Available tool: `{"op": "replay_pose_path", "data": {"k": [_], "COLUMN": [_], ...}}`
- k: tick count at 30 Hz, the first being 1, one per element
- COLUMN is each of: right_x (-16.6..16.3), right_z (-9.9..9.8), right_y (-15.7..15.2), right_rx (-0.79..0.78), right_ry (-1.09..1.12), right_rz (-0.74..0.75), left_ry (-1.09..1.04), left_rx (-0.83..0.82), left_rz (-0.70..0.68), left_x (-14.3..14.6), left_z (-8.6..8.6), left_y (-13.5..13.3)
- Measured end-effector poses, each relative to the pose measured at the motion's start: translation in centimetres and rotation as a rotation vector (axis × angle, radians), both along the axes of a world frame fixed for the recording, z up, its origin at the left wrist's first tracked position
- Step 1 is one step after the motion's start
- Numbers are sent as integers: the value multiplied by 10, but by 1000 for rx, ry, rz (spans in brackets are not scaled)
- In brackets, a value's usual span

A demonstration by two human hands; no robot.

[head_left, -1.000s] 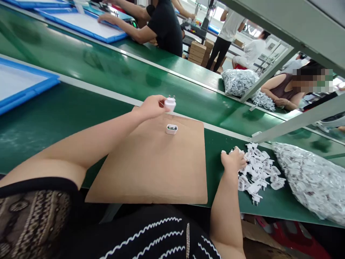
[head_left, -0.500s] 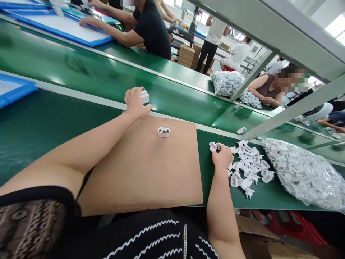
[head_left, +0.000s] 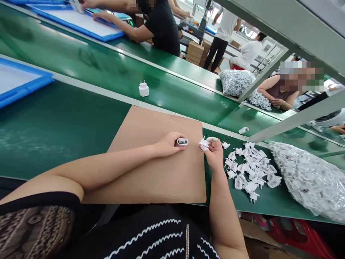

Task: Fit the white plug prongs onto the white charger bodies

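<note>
Above the cardboard sheet (head_left: 151, 172), my left hand (head_left: 171, 144) is closed on a white charger housing (head_left: 183, 141), whose open end shows a circuit board inside. My right hand (head_left: 214, 153) pinches a white plug cap (head_left: 204, 143) with its metal pins pointing up, just right of the housing and apart from it. A loose pile of similar plug caps (head_left: 250, 169) lies on the green table to the right of that hand. One assembled charger (head_left: 143, 89) stands on the green conveyor belt with its pins up.
A clear plastic bag (head_left: 304, 176) full of white parts lies at the right. Another white piece (head_left: 244, 130) rests on the belt near a metal post (head_left: 269, 131). A blue-rimmed tray (head_left: 40, 77) is at the left. Several people work across the belt.
My left hand has let go of the charger on the belt and taken hold of the housing on the cardboard. My right hand has moved left from the pile with a plug cap.
</note>
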State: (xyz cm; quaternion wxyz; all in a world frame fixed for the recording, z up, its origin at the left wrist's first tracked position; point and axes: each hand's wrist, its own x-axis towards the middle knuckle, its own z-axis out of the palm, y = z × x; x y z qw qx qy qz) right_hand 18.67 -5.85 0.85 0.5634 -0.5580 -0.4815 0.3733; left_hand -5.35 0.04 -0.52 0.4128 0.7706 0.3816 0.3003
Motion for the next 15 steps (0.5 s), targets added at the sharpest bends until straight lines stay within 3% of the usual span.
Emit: {"op": "replay_pose_path", "data": {"k": [9,12,15], "right_x": [-15,-19,-23], "right_z": [2,2,3], "right_y": [-3,-2,-2], "right_rx": [-191,-168,-118], "right_ry": [94,90,52], "right_rz": [59,33,-41], "left_ry": [-119,-112,-93], "left_rx": [41,51,42], "left_rz": [-52,-67,-184], "left_x": [1,1,0], "left_z": [-6,-5,-4], "left_y": [-2,0,0]}}
